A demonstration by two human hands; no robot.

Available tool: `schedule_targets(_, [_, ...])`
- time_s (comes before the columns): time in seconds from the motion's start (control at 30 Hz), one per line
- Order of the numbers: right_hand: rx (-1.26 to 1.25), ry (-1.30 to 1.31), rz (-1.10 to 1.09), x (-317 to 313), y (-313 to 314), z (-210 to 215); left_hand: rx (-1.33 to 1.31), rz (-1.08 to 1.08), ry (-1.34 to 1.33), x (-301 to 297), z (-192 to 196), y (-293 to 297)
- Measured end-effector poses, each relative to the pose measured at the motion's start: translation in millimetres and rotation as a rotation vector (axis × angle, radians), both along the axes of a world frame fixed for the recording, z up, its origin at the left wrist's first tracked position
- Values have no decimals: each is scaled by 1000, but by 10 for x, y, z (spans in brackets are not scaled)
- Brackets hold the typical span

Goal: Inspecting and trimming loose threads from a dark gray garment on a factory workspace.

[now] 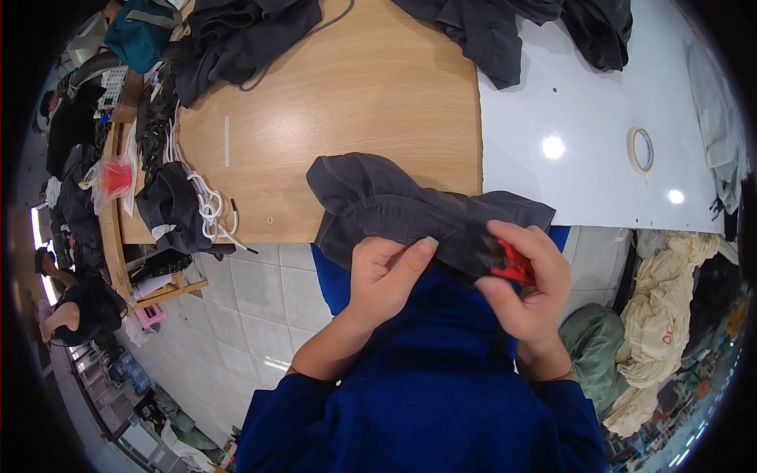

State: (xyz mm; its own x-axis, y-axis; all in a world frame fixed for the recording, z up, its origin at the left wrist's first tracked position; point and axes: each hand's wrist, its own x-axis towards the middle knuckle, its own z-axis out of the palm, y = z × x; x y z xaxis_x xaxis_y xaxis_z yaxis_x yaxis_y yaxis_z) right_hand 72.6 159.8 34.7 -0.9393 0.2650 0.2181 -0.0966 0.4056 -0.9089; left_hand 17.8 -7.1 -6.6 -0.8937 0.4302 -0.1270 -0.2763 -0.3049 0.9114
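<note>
A dark grey garment [398,206] with stitched seams lies bunched over the table's near edge and hangs toward my lap. My left hand [386,276] is closed on its near edge, thumb on top, by a gathered, stitched band. In my right hand [530,288] are small red-handled thread snips [516,264], gripped between thumb and fingers. Their tips point left at the cloth, and the blades are hard to make out against the dark fabric.
More dark garments lie along the far side of the wooden table [347,102] and the white table [568,158]. A tape roll [640,150] sits at right. White cord [209,201] rests on dark cloth at left. Cream fabric [658,315] is heaped at lower right. A person [79,311] is at far left.
</note>
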Motion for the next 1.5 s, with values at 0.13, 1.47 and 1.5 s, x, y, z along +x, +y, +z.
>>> schedule_targets(0.13, [-65, -19, 8, -58, -118, -67, -57, -51, 99, -6, 39, 33])
schedule_targets(1.47, [203, 108, -11, 40, 27, -71, 203, -53, -140, 9, -24, 88])
schedule_targets(1.5, [209, 120, -11, 44, 27, -81, 203, -54, -140, 10, -25, 94])
